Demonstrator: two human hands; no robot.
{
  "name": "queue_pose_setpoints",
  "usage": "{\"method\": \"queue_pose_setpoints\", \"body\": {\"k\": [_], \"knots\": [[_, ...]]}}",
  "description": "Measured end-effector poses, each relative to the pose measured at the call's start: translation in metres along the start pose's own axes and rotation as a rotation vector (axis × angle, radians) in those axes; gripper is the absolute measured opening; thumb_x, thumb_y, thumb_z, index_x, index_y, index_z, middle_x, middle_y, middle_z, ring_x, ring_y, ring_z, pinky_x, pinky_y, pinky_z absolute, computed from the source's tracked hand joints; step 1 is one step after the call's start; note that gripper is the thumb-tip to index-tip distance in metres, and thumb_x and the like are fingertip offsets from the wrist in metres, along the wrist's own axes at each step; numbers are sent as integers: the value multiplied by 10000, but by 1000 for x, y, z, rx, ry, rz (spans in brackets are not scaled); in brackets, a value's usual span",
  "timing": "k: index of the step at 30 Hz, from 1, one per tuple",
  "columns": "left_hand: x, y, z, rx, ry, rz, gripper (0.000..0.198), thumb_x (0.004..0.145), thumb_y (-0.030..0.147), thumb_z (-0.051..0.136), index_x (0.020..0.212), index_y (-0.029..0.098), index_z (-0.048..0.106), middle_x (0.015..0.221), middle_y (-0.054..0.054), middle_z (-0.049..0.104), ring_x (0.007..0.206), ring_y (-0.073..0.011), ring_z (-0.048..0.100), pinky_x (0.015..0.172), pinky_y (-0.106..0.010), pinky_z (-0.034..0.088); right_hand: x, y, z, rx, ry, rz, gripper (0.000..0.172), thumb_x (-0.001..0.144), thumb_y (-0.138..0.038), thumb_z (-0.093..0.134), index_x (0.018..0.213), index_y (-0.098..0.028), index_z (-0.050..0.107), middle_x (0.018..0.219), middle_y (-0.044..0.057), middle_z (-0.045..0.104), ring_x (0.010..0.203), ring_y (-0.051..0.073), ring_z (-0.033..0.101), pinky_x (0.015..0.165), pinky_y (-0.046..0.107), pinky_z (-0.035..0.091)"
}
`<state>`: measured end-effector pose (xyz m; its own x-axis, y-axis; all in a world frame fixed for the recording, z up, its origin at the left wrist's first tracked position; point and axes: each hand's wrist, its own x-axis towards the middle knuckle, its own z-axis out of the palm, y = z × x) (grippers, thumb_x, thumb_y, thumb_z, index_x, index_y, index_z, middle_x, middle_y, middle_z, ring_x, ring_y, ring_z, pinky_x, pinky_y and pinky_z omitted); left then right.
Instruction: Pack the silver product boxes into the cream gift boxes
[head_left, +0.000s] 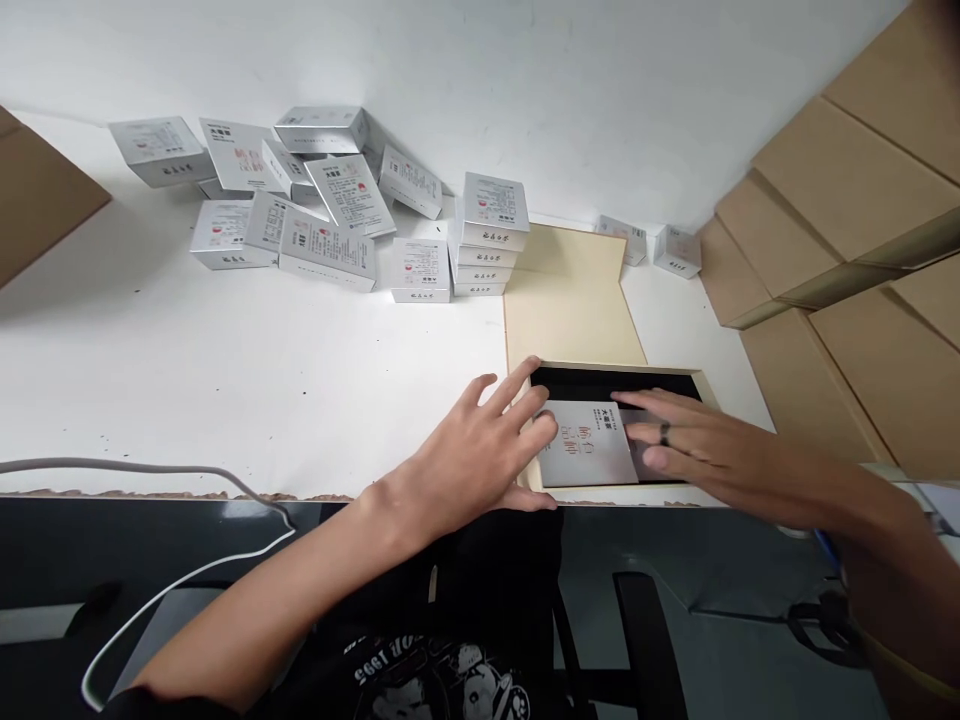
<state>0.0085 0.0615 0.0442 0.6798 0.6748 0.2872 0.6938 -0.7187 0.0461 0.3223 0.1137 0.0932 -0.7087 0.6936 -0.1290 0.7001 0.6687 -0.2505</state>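
Observation:
A cream gift box (699, 385) with a dark inside lies at the table's front edge, its lid flap (574, 310) folded back behind it. Inside, on the left, a silver carton (585, 445) lies flat with its printed face up. Beside it is a greyish surface mostly hidden under my right hand. My left hand (495, 440) spans the box's left end, thumb at the front edge, forefinger at the back corner, other fingers curled over the wall. My right hand (690, 440), with a dark ring, reaches in from the right, fingers stretched out over the contents.
Silver cartons (349, 195) lie in a loose heap at the back left, beside a small stack (491, 230). Two more cartons (677, 250) stand by the wall. Brown boxes (847, 200) are piled at right; another brown box (45, 195) is at left. A white cable (187, 465) crosses the front edge.

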Motion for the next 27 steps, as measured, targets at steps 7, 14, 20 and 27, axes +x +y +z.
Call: {"method": "queue_pose_setpoints", "body": {"k": [7,14,20,27], "knots": [[-7,12,1,-8,15,-55,678,956,693,590,1265,90,594,1617,-263,432,1582,-414,295,1152,-569,481,60,-30,-46,163,498,-179,441,1113,-451,323,898,-251,653,970,40,728,1006,187,705,945,427,553],[-6,33,12,-5,-4,-167,640,925,588,712,1281,74,575,1667,-295,316,1585,-404,293,1121,-533,500,231,-123,-19,-458,165,-536,410,964,-424,624,1292,-178,626,1263,61,643,1356,291,525,1162,640,353],[-12,37,20,-23,41,-188,594,951,548,693,1311,89,577,1615,-255,417,1583,-383,295,1104,-502,496,332,-165,-8,-788,-273,-118,1068,725,-338,918,1593,-47,367,1393,199,633,1480,398,416,1277,567,199],[-17,40,28,-35,93,-201,693,911,547,743,1397,92,549,1651,-224,367,1590,-421,262,1106,-504,502,302,-178,-6,-611,-264,-154,940,837,-280,796,1624,-164,295,1479,193,511,1368,373,510,1007,501,559]]}}
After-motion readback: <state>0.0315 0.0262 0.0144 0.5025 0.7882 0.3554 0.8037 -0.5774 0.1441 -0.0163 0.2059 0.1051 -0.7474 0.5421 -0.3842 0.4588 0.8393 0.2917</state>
